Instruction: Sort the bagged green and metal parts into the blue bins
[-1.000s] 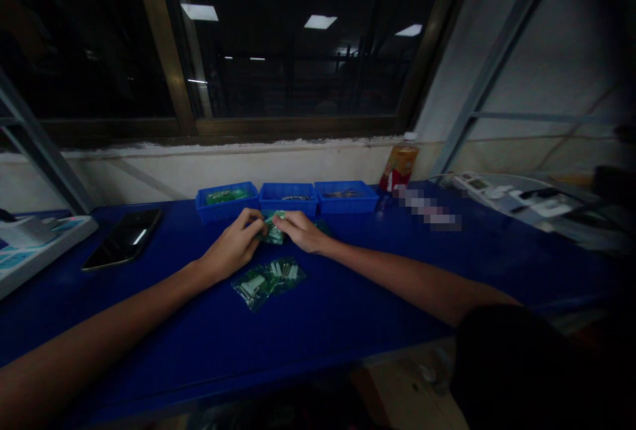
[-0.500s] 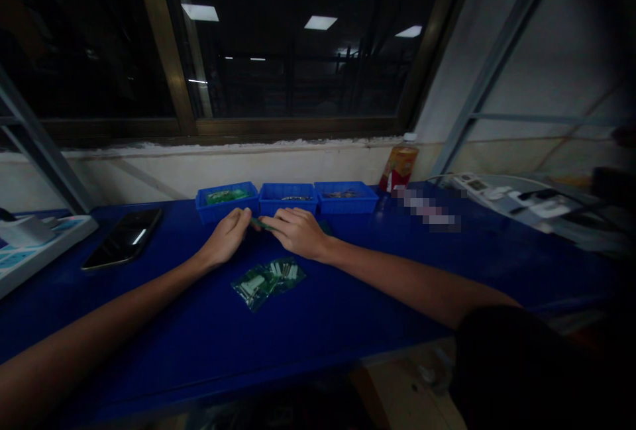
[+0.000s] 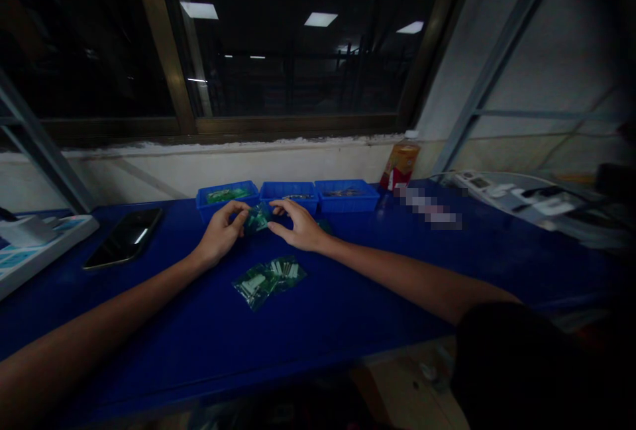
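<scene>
Over the blue table (image 3: 348, 304), the left hand (image 3: 219, 236) is pinching a green bag (image 3: 258, 218); the right hand (image 3: 304, 230) is opening wide beside it, contact unclear. Bag handling is apparently proceeding, requiring steady support.

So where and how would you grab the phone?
I'd pinch the phone across its two long edges, near the middle, coming down from above and from the right. It lies flat, so its thin edges are the likeliest hold, and the power strip is close on the left.
</scene>
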Action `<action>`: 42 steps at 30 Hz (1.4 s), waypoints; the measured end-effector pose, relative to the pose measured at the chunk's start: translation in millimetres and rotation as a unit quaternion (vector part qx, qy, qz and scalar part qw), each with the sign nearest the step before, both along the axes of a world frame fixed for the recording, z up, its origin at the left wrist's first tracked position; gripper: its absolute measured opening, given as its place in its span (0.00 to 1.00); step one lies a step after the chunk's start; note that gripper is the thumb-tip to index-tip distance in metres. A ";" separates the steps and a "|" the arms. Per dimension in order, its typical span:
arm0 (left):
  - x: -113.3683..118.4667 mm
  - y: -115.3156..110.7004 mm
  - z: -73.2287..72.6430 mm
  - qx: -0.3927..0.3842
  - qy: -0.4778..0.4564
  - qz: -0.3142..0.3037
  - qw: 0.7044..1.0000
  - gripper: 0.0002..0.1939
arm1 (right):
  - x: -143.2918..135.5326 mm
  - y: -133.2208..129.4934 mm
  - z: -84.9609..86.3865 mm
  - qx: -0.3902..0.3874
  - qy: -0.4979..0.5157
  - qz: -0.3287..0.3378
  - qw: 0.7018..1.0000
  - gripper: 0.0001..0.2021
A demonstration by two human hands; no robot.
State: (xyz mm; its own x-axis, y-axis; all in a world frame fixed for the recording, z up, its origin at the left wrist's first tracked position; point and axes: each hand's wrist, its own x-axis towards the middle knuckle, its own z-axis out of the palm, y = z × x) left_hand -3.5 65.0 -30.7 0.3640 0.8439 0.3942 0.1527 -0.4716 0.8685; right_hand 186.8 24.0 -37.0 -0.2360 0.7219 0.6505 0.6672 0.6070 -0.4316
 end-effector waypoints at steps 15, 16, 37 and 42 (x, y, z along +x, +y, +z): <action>0.2 -9.7 5.4 -0.118 -0.087 -0.145 0.979 0.09 | -4.1 -8.4 4.7 0.059 -0.029 0.033 0.997 0.05; 0.8 -9.6 5.1 -0.129 -0.094 -0.143 0.977 0.09 | -4.1 -8.5 4.7 0.064 -0.034 0.020 0.997 0.05; 5.0 -9.2 0.0 -0.061 -0.028 -0.050 0.996 0.11 | -6.7 -10.7 6.9 0.020 -0.126 0.006 0.992 0.12; 0.6 -7.7 1.6 0.151 0.064 -0.035 0.986 0.06 | -0.8 -3.6 7.9 -0.081 -0.028 0.047 0.995 0.20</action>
